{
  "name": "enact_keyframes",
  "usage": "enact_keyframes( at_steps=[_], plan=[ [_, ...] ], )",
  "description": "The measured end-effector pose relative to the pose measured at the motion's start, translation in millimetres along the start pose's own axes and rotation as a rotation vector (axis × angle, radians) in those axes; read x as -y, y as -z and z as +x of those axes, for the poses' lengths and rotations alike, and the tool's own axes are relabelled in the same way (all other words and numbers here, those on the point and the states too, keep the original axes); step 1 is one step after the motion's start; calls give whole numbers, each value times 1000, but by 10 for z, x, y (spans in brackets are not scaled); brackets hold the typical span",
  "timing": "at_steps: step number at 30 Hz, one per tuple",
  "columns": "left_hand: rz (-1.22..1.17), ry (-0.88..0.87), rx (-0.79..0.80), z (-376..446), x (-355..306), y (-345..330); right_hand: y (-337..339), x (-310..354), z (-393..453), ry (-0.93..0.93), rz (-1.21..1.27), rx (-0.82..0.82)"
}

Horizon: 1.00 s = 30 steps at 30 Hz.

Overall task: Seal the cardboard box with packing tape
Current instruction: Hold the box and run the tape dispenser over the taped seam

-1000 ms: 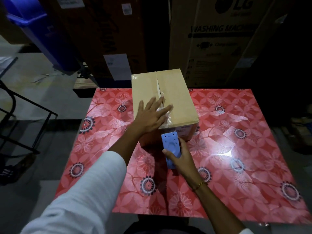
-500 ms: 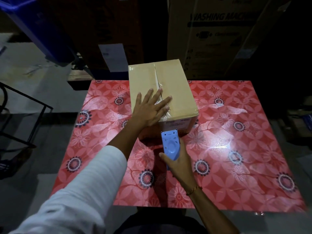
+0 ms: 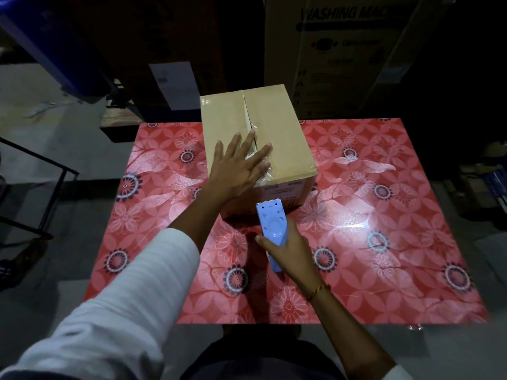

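A closed brown cardboard box stands on the red flowered table, its top flaps meeting along a middle seam. Clear tape runs along the seam's near part and over the front edge. My left hand lies flat with fingers spread on the box's near top, over the tape. My right hand grips a blue tape dispenser just in front of the box's front face, its toothed blade pointing at the box.
Large cartons stand behind the table, one printed "WASHING MACHINE". A blue bin leans at the far left, and a black metal frame stands on the floor to the left. A white label hangs behind the box.
The right hand has drawn the dispenser slightly back from the box's front face. The left hand stays pressed flat on the box top.
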<state>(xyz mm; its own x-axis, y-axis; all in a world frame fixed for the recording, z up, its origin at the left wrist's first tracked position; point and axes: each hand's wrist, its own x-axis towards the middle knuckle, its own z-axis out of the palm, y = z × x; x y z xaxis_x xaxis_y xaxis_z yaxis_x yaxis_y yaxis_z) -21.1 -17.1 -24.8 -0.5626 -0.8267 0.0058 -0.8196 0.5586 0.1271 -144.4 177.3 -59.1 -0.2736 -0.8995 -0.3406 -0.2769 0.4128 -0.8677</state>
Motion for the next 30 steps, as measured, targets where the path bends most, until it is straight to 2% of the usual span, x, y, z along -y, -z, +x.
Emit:
enact_keyframes(
  at_steps=[4,9,18,25,30],
  plan=[
    [19,9,-101,-133,-58,20,6,54,46,-27,-70,-6],
    [32,-80,-16,-292,-12,-66,12,142,102,-55,-166,-2],
    [84,-89,16,-271,-8,-57,86,272,204,-113,-194,78],
    [136,-97,55,-260,0,-51,5,-93,118,-267,-34,240],
    [173,-85,66,-256,-18,-42,164,-270,141,-309,179,227]
  ],
)
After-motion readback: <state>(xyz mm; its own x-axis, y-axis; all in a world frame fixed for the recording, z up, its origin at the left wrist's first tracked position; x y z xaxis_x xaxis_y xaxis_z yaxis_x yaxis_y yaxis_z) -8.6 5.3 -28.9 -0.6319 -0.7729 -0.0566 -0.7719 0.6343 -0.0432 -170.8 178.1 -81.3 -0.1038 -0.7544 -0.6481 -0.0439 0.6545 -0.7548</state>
